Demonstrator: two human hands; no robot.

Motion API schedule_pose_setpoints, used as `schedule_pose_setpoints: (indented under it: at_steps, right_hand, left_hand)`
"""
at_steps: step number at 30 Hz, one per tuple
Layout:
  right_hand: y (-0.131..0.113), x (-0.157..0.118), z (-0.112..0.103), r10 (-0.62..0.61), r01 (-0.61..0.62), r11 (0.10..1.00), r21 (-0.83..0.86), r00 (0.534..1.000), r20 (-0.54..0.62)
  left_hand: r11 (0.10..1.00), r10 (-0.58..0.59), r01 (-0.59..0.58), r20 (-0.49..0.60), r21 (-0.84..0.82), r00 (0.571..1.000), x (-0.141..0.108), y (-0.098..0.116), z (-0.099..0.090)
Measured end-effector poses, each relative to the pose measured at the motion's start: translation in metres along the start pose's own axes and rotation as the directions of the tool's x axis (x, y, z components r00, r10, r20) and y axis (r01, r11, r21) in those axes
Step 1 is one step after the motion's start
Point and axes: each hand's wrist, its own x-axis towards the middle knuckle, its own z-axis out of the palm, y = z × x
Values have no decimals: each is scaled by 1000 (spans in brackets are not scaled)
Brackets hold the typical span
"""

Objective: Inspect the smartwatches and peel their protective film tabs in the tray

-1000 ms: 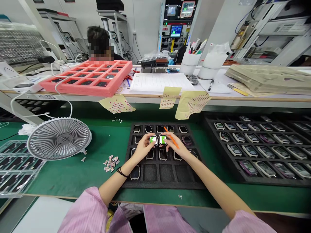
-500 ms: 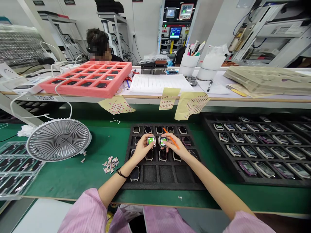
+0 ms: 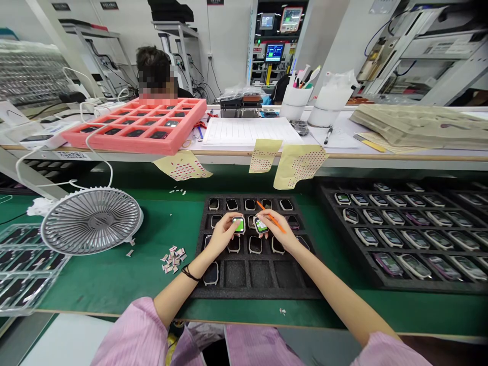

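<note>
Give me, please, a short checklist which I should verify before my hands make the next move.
1. Left hand grips first watch, screen lit: ok.
2. Right hand grips second watch, screen lit: ok.
3. Both watches apart: ok.
4. Orange stick lies across right hand: ok.
5. Green bench free of loose pieces: not ok; small pieces lie left of the black tray.
6. Screen text readable: cannot tell, too small.

You wear pink sleeves (image 3: pixel 129 333) with fine stripes. The watch (image 3: pixel 239 224) in your left hand (image 3: pixel 223 231) shows green and white, as does the second watch (image 3: pixel 261 224) in your right hand (image 3: pixel 280 223), beside an orange stick (image 3: pixel 271 217). Your near tray (image 3: pixel 236 292) is black, the bench (image 3: pixel 114 284) green, the far tray (image 3: pixel 125 142) at left coral pink, the fan (image 3: pixel 68 221) pale grey; far yellow sheets (image 3: pixel 301 165) bear rows of reddish dots.
</note>
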Motion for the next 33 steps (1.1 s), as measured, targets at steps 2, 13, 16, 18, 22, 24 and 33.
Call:
schedule_pose_setpoints:
  at_steps: [2, 13, 16, 18, 22, 24, 33]
  right_hand:
    - [0, 0, 0, 5, -5, 1000, 7, 1000, -18]
    - [2, 2, 0, 5, -4, 1000, 29, 999, -31]
    - [1, 2, 0, 5, -4, 999, 34, 999, -33]
    - [1, 2, 0, 8, -7, 1000, 30, 1000, -30]
    - [1, 1, -1, 6, -6, 1000, 23, 1000, -4]
    - [2, 0, -1, -5, 5, 1000, 21, 1000, 13]
    - [2, 1, -1, -7, 7, 1000, -11, 1000, 5]
  left_hand:
    - [1000, 13, -13, 20, 1, 1000, 0, -1, 0]
    - [1000, 5, -5, 5, 13, 1000, 0, 0, -1]
    - [999, -24, 24, -21, 20, 999, 0, 2, -1]
    - [999, -33, 34, -25, 22, 999, 0, 3, -2]
    - [1000, -2, 2, -8, 1, 1000, 0, 1, -4]
    - [1000, 16, -16, 8, -5, 1000, 1, -1, -4]
    - [1000, 21, -21, 15, 9, 1000, 2, -3, -3]
